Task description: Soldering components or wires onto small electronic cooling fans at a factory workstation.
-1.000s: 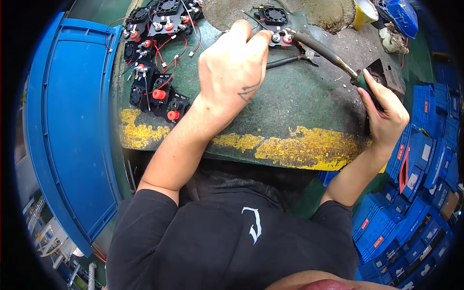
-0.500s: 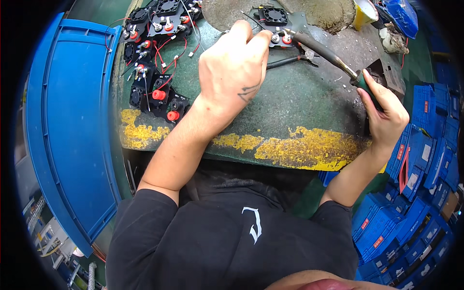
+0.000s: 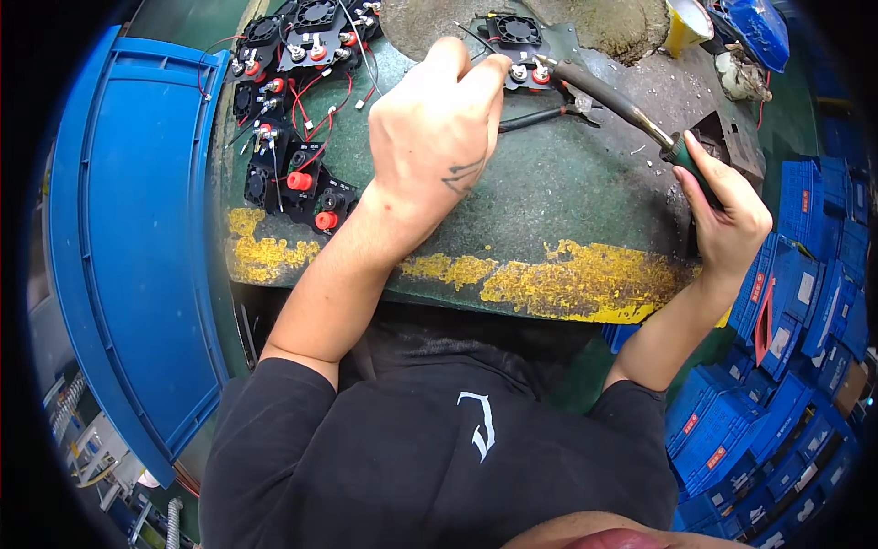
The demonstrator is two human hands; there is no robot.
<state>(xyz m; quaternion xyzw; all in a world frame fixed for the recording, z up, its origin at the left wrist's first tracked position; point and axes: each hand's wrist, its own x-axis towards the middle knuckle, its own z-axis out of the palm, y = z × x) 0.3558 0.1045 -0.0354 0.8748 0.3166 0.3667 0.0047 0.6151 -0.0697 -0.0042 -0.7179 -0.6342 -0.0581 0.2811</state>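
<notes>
in the head view, the right hand [image 3: 734, 209] wraps its fingers [image 3: 711, 157] around a soldering iron [image 3: 608, 95], tip near the terminals [image 3: 541, 75] of the black fan board [image 3: 519, 32] on the surface [image 3: 572, 188]; the left hand [image 3: 432, 137] curls beside it, its hold hidden.

On my worn green bench [image 3: 567, 197], a single black flat fan panel [image 3: 519, 31] lies beyond my bare left hand [image 3: 430, 133], right of the clustered black fan panels [image 3: 316, 52]; stacked blue plastic crates [image 3: 791, 279] stand right of the bench.

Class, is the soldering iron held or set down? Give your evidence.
Held: the right hand has the iron by its green handle, tip near the fan board; contact unclear.
</notes>
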